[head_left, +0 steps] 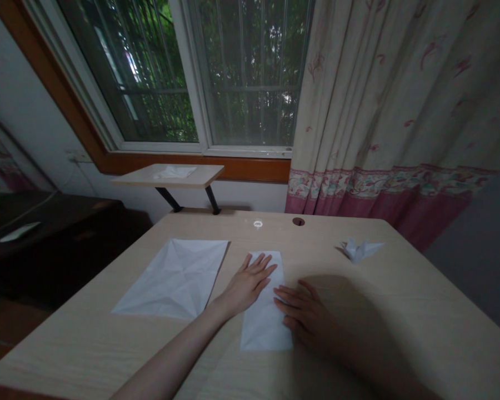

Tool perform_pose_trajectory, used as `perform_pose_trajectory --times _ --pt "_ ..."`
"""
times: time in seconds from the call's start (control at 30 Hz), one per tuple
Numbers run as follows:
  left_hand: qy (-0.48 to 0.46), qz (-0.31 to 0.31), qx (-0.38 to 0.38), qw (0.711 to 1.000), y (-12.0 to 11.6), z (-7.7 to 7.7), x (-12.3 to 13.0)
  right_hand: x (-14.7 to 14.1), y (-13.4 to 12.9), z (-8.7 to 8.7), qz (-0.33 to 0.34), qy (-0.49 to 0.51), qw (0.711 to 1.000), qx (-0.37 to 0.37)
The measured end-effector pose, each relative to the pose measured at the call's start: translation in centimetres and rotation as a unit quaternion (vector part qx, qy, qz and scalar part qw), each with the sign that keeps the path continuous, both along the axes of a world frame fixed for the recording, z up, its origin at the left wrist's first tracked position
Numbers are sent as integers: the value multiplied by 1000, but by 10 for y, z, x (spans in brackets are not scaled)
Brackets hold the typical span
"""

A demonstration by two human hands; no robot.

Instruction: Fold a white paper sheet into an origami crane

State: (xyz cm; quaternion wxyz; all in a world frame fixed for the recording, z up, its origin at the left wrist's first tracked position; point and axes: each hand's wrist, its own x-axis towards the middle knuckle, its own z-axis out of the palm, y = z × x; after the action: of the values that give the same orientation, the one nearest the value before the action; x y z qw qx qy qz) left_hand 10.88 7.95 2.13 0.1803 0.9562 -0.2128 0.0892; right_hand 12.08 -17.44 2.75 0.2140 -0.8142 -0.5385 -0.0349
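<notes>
A white sheet of paper folded into a narrow rectangle (pixel 266 328) lies flat on the desk in front of me. My left hand (pixel 250 283) rests on its upper part, fingers spread and pointing away from me. Lower down, my right hand (pixel 306 316) touches the paper's right edge with its fingers stretched out; nothing is in its grasp. To the left, an unfolded square sheet of creased white paper (pixel 179 278) lies beside my left forearm. A folded white paper crane (pixel 358 250) sits at the far right of the desk.
The pale wooden desk (pixel 400 316) has a round cable hole (pixel 299 221) near its back edge. A small raised shelf (pixel 137 176) at the back left bears more white paper (pixel 177 172). Behind are a window and a flowered curtain (pixel 358 111). A dark table (pixel 66 222) stands left.
</notes>
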Motion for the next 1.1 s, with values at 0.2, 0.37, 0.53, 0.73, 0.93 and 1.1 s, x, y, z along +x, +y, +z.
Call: perform_pose_trajectory --times 0.2,0.37,0.53,0.73,0.93,1.1 --pt "-14 -33 20 999 -1 4 -5 7 -2 8 -6 3 1000 17" --pt "-1 -39 27 999 -3 9 -9 14 -7 3 -22 -25 999 22" --pt "0 -49 27 998 -5 11 -11 17 -9 1 -35 -69 997 -3" --pt "20 -69 23 997 -9 14 -13 22 -14 -4 -77 -112 991 -10" --pt "17 -77 8 997 -13 16 -18 22 -17 -15 -108 -130 985 21" --pt "19 -80 21 996 -17 19 -21 18 -15 -19 -144 -161 976 -25"
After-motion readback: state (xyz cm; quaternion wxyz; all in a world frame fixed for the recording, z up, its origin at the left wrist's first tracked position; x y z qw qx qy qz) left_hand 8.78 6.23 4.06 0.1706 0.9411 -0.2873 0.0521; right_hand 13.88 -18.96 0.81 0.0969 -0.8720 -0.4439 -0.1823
